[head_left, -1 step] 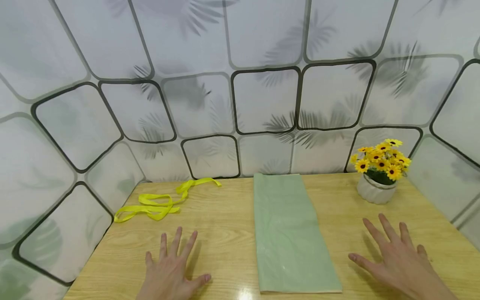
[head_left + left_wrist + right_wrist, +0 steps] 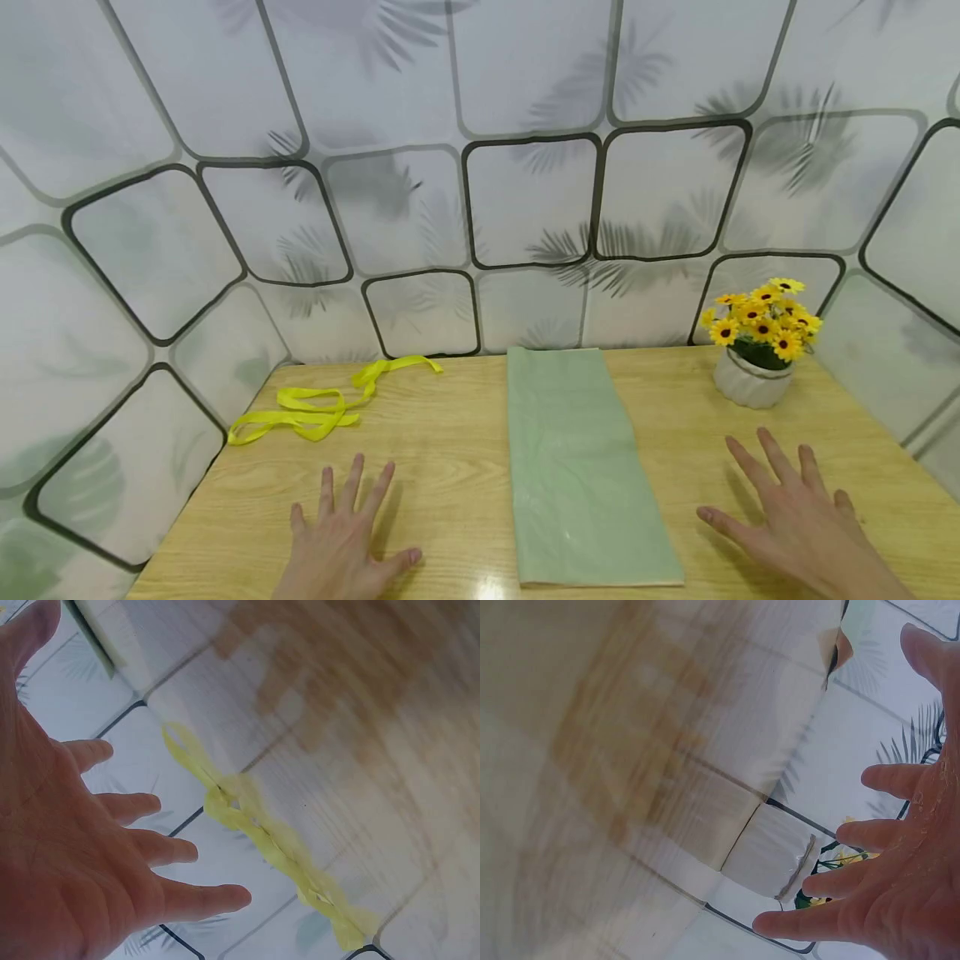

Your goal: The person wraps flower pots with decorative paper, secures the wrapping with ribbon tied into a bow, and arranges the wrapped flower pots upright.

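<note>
My left hand [image 2: 337, 542] hovers palm down, with fingers spread, over the left front of the wooden table. It holds nothing. Beyond its fingertips a long yellow ribbon [image 2: 367, 377] lies in loose loops, and the left wrist view shows the ribbon [image 2: 277, 855] apart from the fingers. Between the two hands a folded pale green sheet [image 2: 585, 475] lies flat, its long side running away from me; whether it is cloth or paper I cannot tell. To the right of the sheet my right hand [image 2: 798, 521] is likewise spread, with nothing in it.
A white ribbed pot [image 2: 750, 383] of yellow artificial-looking flowers [image 2: 763, 329] stands at the back right, beyond my right hand. The light wood table [image 2: 442, 508] meets a patterned wall covering [image 2: 532, 200] at the back and on both sides.
</note>
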`<action>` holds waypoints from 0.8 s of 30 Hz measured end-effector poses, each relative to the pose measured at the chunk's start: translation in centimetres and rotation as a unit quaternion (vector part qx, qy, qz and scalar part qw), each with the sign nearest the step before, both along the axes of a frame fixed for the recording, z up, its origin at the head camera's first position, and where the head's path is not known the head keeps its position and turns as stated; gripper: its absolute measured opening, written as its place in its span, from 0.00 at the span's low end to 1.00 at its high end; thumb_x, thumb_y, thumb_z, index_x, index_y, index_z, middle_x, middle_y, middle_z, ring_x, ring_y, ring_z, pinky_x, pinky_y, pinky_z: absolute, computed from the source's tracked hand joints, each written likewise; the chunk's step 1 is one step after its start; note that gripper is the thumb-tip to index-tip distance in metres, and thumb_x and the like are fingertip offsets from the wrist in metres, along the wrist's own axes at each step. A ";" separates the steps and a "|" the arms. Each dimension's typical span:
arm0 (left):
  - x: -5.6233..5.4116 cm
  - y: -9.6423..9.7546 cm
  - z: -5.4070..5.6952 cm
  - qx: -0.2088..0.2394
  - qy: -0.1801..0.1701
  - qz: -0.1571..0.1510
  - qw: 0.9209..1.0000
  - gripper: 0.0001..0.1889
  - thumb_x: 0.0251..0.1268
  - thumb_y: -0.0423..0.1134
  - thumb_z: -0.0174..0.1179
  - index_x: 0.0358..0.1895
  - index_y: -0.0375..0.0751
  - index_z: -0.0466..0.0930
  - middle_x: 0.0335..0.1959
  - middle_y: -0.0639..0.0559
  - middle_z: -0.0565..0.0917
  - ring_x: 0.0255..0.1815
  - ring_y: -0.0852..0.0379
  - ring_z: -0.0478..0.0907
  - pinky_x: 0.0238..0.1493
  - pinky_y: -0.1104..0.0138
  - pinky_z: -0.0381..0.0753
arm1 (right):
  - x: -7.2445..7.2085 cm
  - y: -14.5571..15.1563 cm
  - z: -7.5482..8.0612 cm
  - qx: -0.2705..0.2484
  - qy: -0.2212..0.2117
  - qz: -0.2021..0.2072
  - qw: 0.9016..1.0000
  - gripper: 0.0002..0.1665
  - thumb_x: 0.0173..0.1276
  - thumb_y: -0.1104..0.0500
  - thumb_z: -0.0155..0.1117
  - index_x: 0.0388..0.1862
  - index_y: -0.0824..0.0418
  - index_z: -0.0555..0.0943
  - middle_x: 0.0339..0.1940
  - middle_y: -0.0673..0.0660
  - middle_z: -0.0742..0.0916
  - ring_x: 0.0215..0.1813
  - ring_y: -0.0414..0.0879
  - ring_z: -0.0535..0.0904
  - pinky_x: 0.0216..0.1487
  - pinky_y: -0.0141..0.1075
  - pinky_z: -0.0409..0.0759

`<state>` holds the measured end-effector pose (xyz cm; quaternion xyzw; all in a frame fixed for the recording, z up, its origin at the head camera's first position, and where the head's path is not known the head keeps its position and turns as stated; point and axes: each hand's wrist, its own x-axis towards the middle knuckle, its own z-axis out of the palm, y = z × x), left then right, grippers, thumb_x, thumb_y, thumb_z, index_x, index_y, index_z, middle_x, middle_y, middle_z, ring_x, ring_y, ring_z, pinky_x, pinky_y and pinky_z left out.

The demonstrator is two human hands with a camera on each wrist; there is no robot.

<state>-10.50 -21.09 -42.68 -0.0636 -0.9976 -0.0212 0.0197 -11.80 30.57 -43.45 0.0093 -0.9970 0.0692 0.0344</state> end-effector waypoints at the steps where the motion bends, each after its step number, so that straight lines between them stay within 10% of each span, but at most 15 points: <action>1: 0.0 0.0 0.0 0.000 0.001 0.000 1.000 0.57 0.49 0.86 0.53 0.81 0.58 0.58 0.81 0.36 0.59 0.75 0.17 0.56 0.53 0.16 0.62 | 0.0 0.0 0.0 -0.002 -0.001 0.000 1.000 0.60 0.65 0.21 0.56 0.80 0.61 0.60 0.78 0.79 0.59 0.68 0.92 0.51 0.49 0.88 0.59; 7: -0.1 0.3 0.1 0.048 -0.009 -0.015 0.999 0.54 0.54 0.81 0.57 0.80 0.54 0.60 0.79 0.35 0.64 0.74 0.19 0.60 0.55 0.20 0.66 | 0.0 0.3 0.2 -0.020 0.013 0.022 0.999 0.55 0.66 0.26 0.61 0.75 0.65 0.68 0.74 0.80 0.65 0.67 0.87 0.61 0.48 0.82 0.68; 11: -0.6 2.0 0.6 0.137 -0.026 -0.087 0.986 0.41 0.64 0.64 0.65 0.73 0.42 0.72 0.71 0.36 0.74 0.67 0.29 0.74 0.57 0.33 0.77 | -0.2 0.0 0.2 -0.049 0.050 0.077 0.995 0.39 0.67 0.38 0.71 0.65 0.64 0.79 0.65 0.76 0.77 0.59 0.76 0.76 0.47 0.68 0.79; 16: -1.1 6.6 1.1 0.172 -0.037 -0.197 0.965 0.23 0.72 0.50 0.64 0.63 0.41 0.79 0.58 0.48 0.82 0.56 0.51 0.82 0.51 0.57 0.86 | -0.7 -0.8 0.0 -0.068 0.050 0.117 0.990 0.24 0.67 0.49 0.73 0.57 0.60 0.85 0.59 0.69 0.83 0.53 0.67 0.83 0.46 0.61 0.83; 24: -1.5 14.3 0.9 0.137 -0.077 -0.294 0.943 0.17 0.75 0.54 0.60 0.57 0.51 0.83 0.47 0.61 0.81 0.43 0.69 0.73 0.41 0.74 0.79 | -1.5 -2.2 -0.1 -0.075 0.038 0.140 0.987 0.19 0.66 0.52 0.74 0.52 0.57 0.87 0.55 0.63 0.87 0.52 0.61 0.85 0.47 0.57 0.85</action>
